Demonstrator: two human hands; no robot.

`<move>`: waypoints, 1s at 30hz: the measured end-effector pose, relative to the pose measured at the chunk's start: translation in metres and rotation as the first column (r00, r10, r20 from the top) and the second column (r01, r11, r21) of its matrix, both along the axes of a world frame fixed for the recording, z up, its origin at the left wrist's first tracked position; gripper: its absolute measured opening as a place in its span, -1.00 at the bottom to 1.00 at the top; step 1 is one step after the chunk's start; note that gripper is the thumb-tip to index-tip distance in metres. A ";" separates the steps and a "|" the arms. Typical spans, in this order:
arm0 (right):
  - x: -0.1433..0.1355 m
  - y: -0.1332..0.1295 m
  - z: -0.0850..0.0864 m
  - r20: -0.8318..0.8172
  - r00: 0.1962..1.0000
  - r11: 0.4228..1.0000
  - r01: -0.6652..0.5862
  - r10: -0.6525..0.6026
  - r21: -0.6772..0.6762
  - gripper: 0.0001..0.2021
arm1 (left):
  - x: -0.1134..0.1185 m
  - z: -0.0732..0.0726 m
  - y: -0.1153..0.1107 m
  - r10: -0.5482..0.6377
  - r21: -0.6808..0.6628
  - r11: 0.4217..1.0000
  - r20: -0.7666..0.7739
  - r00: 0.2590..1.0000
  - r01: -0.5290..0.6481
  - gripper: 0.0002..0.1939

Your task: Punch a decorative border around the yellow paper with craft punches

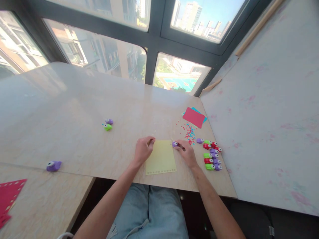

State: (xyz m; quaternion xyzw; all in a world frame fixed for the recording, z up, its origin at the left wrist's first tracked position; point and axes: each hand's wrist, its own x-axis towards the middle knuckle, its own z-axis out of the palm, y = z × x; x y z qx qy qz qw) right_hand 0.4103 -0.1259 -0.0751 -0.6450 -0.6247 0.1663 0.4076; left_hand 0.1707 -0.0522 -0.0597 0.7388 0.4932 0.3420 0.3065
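A yellow sheet of paper (161,157) lies on the table in front of me, with a row of small punched holes along its near edge. My left hand (145,147) pinches the sheet at its far left corner. In my right hand (185,152) is a small purple craft punch (175,144), held against the sheet's far right corner. Whether the paper sits inside the punch's slot is too small to tell. Several purple, green and red craft punches (211,156) stand grouped to the right of my right hand.
Red and blue paper bits (189,133) are scattered beyond my right hand, near stacked red and blue cards (193,117). Two punches (108,127) stand at the left, and a purple one (53,166) farther left. Punched red paper (11,196) lies at the left edge. A wall (269,116) borders the right.
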 end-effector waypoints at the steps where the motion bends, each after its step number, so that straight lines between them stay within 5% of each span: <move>1: 0.000 0.000 0.000 0.003 1.000 1.000 -0.001 0.001 0.000 -0.77 | 0.000 0.000 0.000 -0.002 0.008 1.000 0.001 1.000 0.002 -0.81; 30: -0.002 -0.001 0.004 0.009 0.999 0.998 -0.050 0.049 0.046 -0.77 | -0.002 -0.001 -0.002 -0.016 0.055 0.998 0.033 0.999 0.014 -0.84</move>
